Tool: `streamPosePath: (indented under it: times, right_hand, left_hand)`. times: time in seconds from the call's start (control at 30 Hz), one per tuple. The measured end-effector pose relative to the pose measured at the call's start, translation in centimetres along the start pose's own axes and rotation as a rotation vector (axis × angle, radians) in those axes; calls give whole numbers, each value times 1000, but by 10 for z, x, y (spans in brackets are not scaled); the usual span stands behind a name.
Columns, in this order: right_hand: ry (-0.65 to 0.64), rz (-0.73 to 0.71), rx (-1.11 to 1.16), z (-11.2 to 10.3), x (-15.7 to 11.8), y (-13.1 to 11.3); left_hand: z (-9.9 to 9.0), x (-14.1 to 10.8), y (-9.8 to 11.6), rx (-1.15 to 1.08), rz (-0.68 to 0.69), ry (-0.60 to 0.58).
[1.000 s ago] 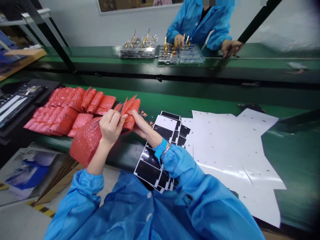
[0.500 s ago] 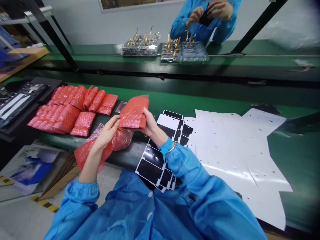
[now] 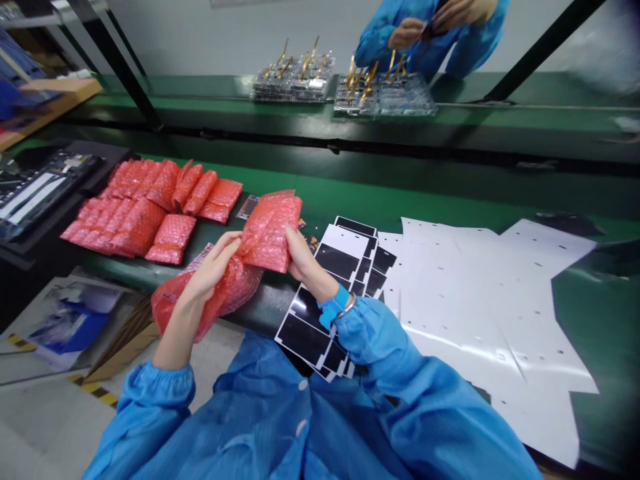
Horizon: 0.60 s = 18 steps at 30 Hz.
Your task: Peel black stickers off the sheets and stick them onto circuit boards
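Note:
My left hand [image 3: 213, 263] grips a crumpled red bubble bag [image 3: 210, 297], which hangs down over the bench edge. My right hand [image 3: 303, 257] holds a flatter stretch of red bubble wrap [image 3: 267, 233] upright, close to my left hand. I cannot tell whether these are one bag or two. Beyond my hands lies a heap of flat red bubble bags [image 3: 133, 213]. A small dark packet [image 3: 247, 207] rests just past my fingers. Under my right wrist lies a stack of black-and-white printed sheets [image 3: 305, 327].
A white punched sheet [image 3: 480, 300] covers the bench to the right. Clear trays of gold-tabbed parts [image 3: 385, 93] stand on the far green bench. Behind them, a co-worker's hands [image 3: 430, 27] hold a small dark item. Dark equipment [image 3: 40, 190] sits at the left.
The red bubble wrap has risen and flattened between my hands, no longer pinched and crumpled. The co-worker's hands have lifted from the tray to chest height.

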State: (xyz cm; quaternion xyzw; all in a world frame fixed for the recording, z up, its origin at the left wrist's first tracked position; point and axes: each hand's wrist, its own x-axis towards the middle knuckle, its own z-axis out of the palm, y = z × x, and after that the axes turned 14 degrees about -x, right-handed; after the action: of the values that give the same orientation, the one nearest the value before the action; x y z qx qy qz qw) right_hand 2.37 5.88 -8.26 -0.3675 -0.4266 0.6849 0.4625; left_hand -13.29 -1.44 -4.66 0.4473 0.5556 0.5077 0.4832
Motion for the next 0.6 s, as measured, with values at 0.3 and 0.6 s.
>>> streamPosePath:
  times: [0.3, 0.6]
  right_hand:
    - [98, -78, -127, 30, -16, -11]
    - [-103, 221, -12, 6, -29, 8]
  left_hand:
    - [24, -18, -6, 296, 113, -61]
    - [-10, 18, -14, 185, 156, 284]
